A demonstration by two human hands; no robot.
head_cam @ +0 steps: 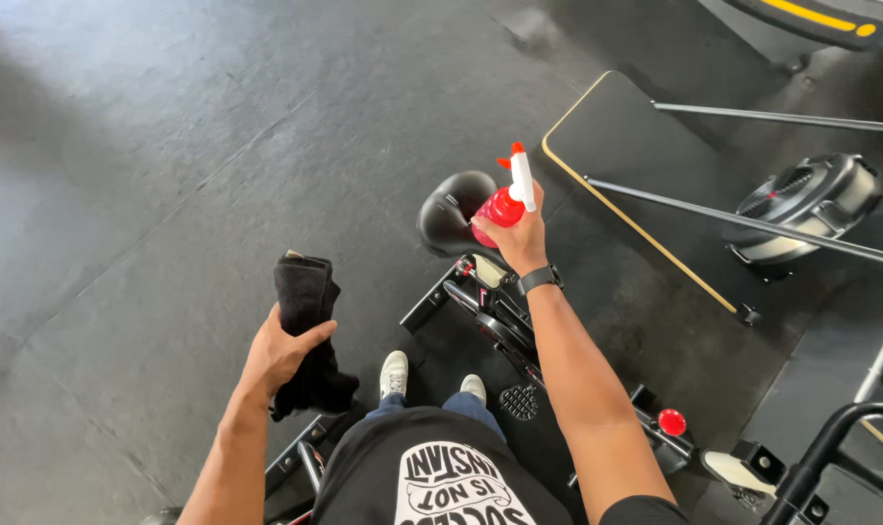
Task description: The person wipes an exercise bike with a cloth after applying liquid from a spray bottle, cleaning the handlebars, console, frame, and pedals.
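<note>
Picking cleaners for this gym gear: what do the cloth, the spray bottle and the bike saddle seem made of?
Cloth, in the left hand: likely black terry, matte and softly folded.
Spray bottle, in the right hand: glossy red translucent plastic, white trigger.
Saddle: probably black vinyl or rubbery padding, with a slight sheen.

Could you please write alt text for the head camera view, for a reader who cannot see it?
Seen from above, a person's right hand aims a red plastic spray bottle with a white trigger at a black padded exercise-bike saddle, while the left hand grips a folded black cloth over the dark rubber gym floor.
</note>
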